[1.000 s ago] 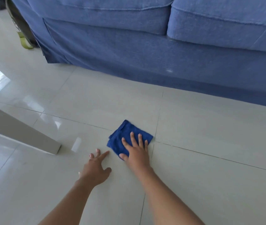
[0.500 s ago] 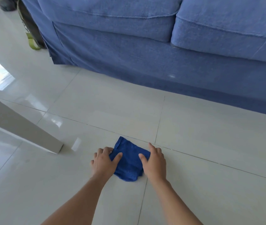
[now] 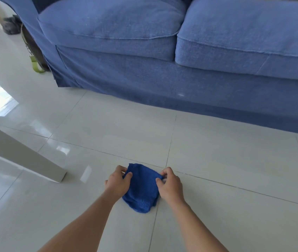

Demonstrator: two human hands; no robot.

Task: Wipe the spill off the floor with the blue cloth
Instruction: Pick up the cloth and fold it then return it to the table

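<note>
You pinched the blue cloth [image 3: 141,188] at its two upper corners, your left hand [image 3: 118,180] on one and your right hand [image 3: 170,184] on the other, its lower fold sagging onto the pale tiled floor [image 3: 235,170]; beyond stood the blue sofa [image 3: 144,51]
</note>
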